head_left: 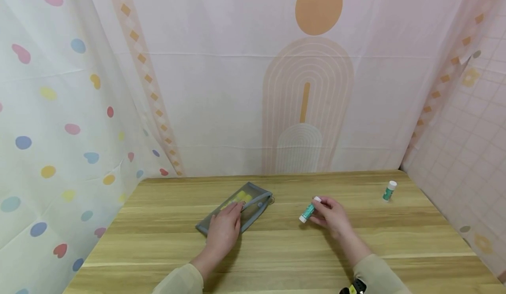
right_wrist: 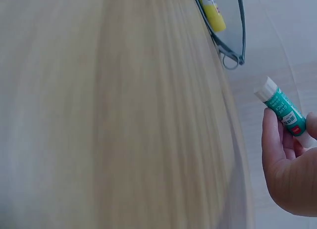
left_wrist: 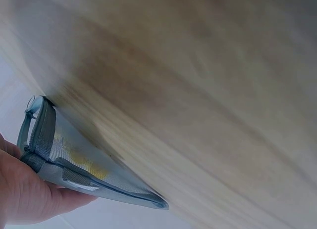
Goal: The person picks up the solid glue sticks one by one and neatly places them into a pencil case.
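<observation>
My left hand (head_left: 225, 224) holds a grey mesh zipper pouch (head_left: 253, 219) by its edge. In the left wrist view the thumb lies along the pouch's side and the other fingers are mostly hidden. The pouch's mouth gapes on the right, and yellow glue sticks (head_left: 242, 196) show through the mesh. Right of the pouch, my right hand (head_left: 334, 215) pinches a green glue stick (head_left: 308, 210) with white ends between thumb and fingers. The right wrist view shows this green glue stick (right_wrist: 285, 110) tilted, its printed label facing the camera.
A second green glue stick (head_left: 389, 191) with a white cap stands near the right edge of the wooden table (head_left: 284, 259). Patterned curtains (head_left: 213, 109) hang behind the table and on both sides. A dark watch (head_left: 354, 287) sits at the right sleeve.
</observation>
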Available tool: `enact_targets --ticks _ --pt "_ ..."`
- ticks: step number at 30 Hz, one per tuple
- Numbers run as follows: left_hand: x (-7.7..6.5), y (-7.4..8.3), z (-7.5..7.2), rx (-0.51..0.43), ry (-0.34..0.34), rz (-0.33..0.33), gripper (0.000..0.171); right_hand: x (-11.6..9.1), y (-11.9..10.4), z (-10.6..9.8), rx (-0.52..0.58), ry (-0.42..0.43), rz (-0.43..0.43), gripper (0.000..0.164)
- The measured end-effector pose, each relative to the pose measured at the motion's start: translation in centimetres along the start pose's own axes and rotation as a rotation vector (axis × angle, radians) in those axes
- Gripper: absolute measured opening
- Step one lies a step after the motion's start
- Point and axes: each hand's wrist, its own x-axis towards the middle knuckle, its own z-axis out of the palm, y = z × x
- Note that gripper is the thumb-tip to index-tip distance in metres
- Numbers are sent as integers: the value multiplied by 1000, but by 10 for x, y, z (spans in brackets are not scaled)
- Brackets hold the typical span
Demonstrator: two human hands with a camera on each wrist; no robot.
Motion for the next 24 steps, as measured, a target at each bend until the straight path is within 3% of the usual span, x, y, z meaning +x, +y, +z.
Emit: enact_targets --ticks 15,24 --pt "1 1 -1 14 -7 -2 35 3 6 34 60 -31 4 19" --pt "1 0 -2 11 -10 -3 35 0 13 58 82 -39 17 20"
